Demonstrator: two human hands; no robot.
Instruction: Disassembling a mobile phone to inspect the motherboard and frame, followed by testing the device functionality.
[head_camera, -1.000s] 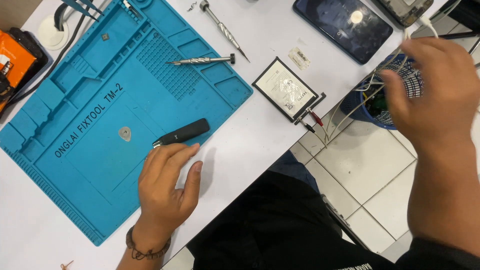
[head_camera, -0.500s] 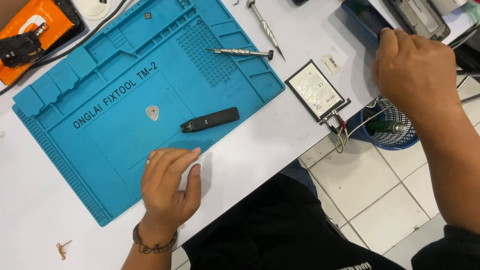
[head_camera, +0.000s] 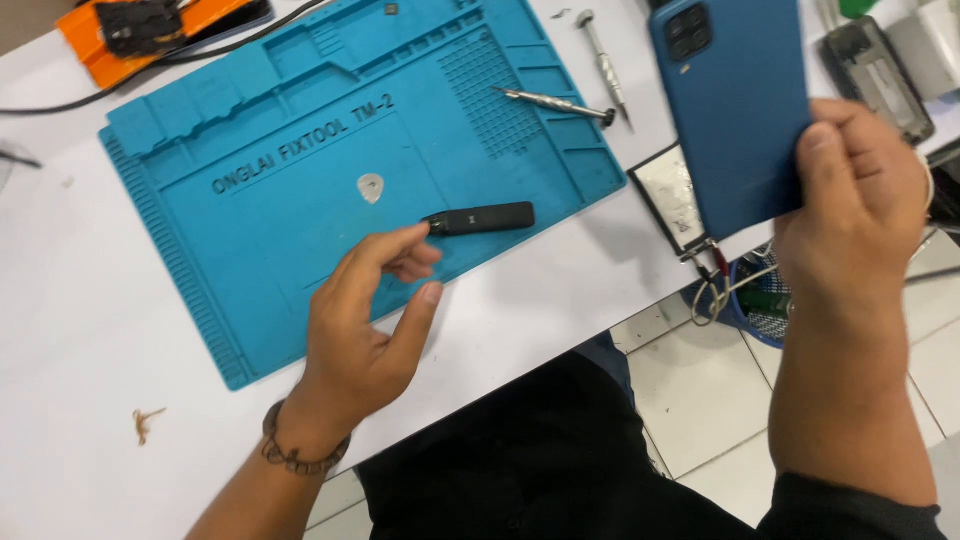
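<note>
My right hand (head_camera: 858, 200) grips a blue smartphone (head_camera: 735, 100) by its lower edge, back side up with the camera cluster at its top, lifted above the table's right part. My left hand (head_camera: 372, 310) hovers over the front edge of the blue silicone work mat (head_camera: 270, 220), fingers apart and holding nothing. Its fingertips are close to a small black bar-shaped tool (head_camera: 480, 218) lying on the mat. A pale guitar-pick-shaped opener (head_camera: 371, 187) lies just behind that.
Two screwdrivers (head_camera: 560, 102) lie at the mat's right end. A square white-and-black part (head_camera: 668, 195) with wires sits under the phone. An orange device (head_camera: 150, 25) is at the back left. A blue bin (head_camera: 765, 300) stands on the tiled floor.
My right hand has picked up the blue phone from the back right and lifted it toward me. My left hand rose off the mat and its fingers spread. The view shifted.
</note>
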